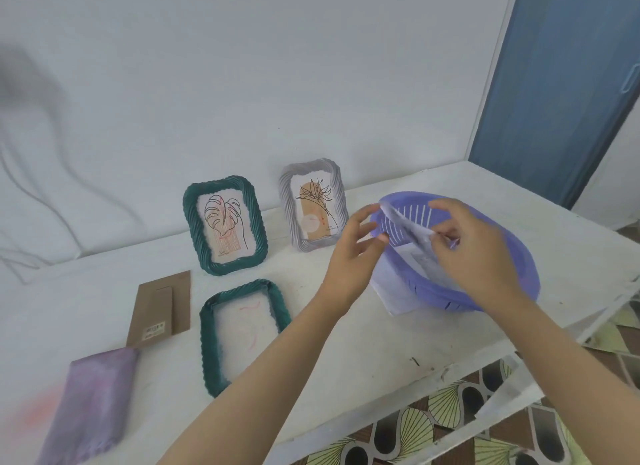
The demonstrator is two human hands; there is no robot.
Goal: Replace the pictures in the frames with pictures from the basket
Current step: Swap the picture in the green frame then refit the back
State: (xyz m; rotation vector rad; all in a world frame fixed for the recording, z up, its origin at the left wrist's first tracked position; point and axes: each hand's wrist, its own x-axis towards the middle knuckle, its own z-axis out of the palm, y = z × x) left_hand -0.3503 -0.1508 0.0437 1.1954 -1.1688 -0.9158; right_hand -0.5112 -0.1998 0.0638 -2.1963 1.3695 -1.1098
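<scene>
Pinches a paper picture [410, 227] in the right hand [478, 249] over the purple basket [512, 284], with the left hand [353, 246] spread at its upper corner; cannot tell whether gripping or merely touching. Looks light, thin and floppy, easily creased. Best held by opposite edges and kept flat toward the empty green frame [207, 329].

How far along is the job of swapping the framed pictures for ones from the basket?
Done: one green frame lies flat, opened and apparently empty, its brown backing board beside it. In hand: the right hand pinches a picture over the purple basket, with the left hand at its edge. Left: fit it, close that frame, then redo the standing green frame and grey frame, which hold plant drawings.
</scene>
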